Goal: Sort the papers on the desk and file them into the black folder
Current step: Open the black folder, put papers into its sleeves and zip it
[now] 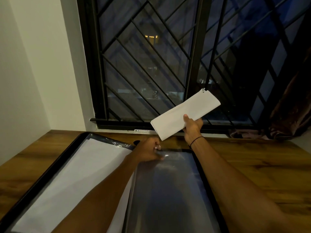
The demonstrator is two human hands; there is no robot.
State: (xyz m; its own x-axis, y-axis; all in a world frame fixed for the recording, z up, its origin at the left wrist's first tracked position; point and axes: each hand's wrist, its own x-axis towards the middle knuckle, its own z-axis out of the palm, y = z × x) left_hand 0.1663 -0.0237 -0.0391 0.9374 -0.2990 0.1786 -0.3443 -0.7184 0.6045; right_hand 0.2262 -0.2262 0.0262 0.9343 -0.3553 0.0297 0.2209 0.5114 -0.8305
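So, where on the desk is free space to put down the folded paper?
Bare wood lies right of the black folder, past the right forearm, and in a strip between the folder's top edge and the window sill. The middle is crowded: the open folder, both arms, and the folded paper held above.

A wooden desk [252, 158] carries the open black folder [42, 170] lying flat.

A dark window [151, 64] with a black diagonal metal grille [127, 52] fills the upper centre. A white wall [33, 64] occupies the upper left. A brown curtain [289, 106] hangs at right.
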